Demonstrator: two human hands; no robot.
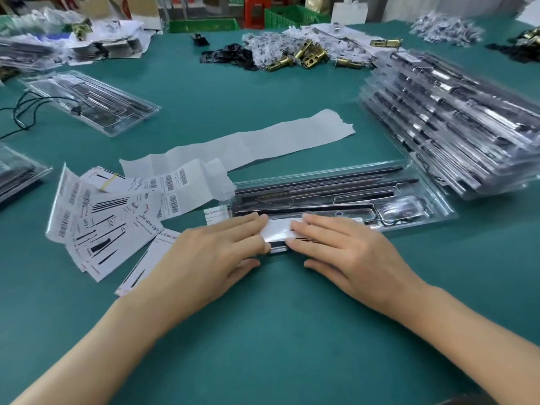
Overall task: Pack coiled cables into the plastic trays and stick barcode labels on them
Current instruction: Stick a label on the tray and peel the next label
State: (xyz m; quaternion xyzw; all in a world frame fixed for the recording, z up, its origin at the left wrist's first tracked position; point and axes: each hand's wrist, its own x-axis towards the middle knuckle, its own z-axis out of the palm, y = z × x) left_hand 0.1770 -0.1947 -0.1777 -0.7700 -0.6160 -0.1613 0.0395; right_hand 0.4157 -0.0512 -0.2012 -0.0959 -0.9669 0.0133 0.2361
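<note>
Clear plastic tray (438, 213) lies lengthwise in front of me on the teal mat (263, 331). It is packed; what looks like the coiled cable (404, 213) sits in the right-end pocket, but it's blurry.

Step in hand, my guess: sticking the label. The white label (277, 230) sits on the tray's near long edge, between my hands. My left hand (216, 252) is flat, fingers straight, tips on the label's left end. My right hand (347, 252) is flat too, tips on the right end. Neither grips anything; both just press.

To do it well: rub outward from the middle so there are no bubbles or creases, firm down the near edge, and keep the tray from sliding. Glare on the label, so I can't tell if print shows.

The barcode sheet (175, 182) and blank backing strip (248, 144) lie beyond my left hand. The stack of packed trays (453, 127) is off right, well apart.
</note>
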